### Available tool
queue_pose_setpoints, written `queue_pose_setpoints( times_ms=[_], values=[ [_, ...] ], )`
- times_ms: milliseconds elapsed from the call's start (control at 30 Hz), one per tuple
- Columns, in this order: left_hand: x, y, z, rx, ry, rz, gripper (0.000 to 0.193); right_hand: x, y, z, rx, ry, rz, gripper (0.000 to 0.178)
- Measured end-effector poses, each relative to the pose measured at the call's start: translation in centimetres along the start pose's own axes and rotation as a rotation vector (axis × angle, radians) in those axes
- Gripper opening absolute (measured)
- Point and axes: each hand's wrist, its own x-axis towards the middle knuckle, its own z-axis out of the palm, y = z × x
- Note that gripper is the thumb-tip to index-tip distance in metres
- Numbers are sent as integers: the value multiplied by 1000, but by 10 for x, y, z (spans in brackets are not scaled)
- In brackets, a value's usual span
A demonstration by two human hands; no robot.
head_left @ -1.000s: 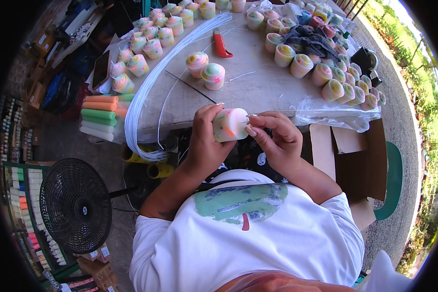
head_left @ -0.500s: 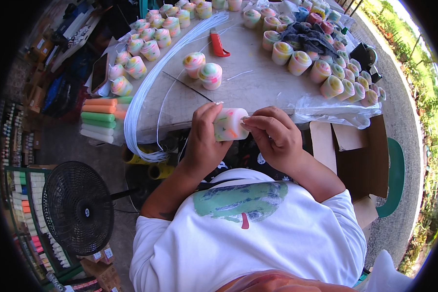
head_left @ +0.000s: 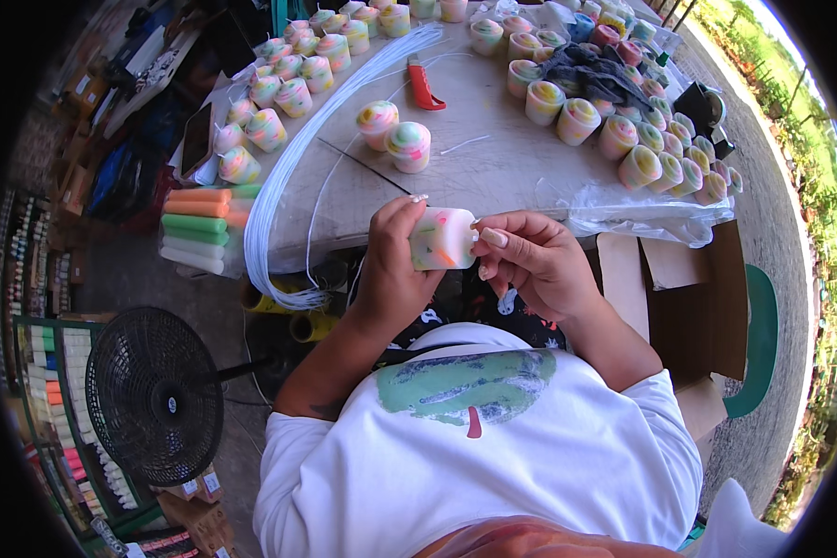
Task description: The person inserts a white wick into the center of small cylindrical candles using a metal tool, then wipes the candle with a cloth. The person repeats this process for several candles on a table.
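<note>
My left hand [head_left: 392, 244] is wrapped round a speckled white candle [head_left: 443, 239] with pink, green and orange flecks, lying on its side at the table's near edge. At the candle's right end, the fingers of my right hand [head_left: 530, 256] pinch together; a small white bit shows there, too small to name. Just beyond, two swirled pastel candles [head_left: 409, 149] stand on the table [head_left: 493, 177]. A thin dark rod [head_left: 363, 165] points toward my left hand. A red-handled cutter [head_left: 424, 88] lies farther back.
A long bundle of white wick strands [head_left: 284, 195] curves over the table's left side. Candles [head_left: 294, 96] crowd the back left, more [head_left: 618, 138] the right, with a dark cloth [head_left: 597, 73]. Wax sticks [head_left: 195, 226] lie left. A fan [head_left: 154, 395] and an opened carton [head_left: 688, 316] flank me.
My right hand has turned and its fingers have shifted slightly at the candle's end, leaving more of that end showing. My left hand keeps its hold.
</note>
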Motion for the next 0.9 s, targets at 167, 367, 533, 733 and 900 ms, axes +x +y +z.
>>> queue_pose_setpoints(
  times_ms=[167, 367, 533, 733, 900],
  values=[
    [0, 0, -1, 14, 0, 66, 75, 0, -1, -3, 51, -21, 21, 18],
    [2, 1, -3, 18, 14, 107, 73, -2, -6, -2, 38, -59, 66, 15],
    [3, 2, -4, 32, 2, 136, 74, -3, -7, -1, 43, -77, 40, 12],
    [2, 1, -7, 41, -19, 156, 74, -7, -4, 3, -194, -46, -76, 9],
    [2, 4, -9, 39, -17, 151, 73, -11, -2, 12, -419, 21, -186, 8]
  ],
)
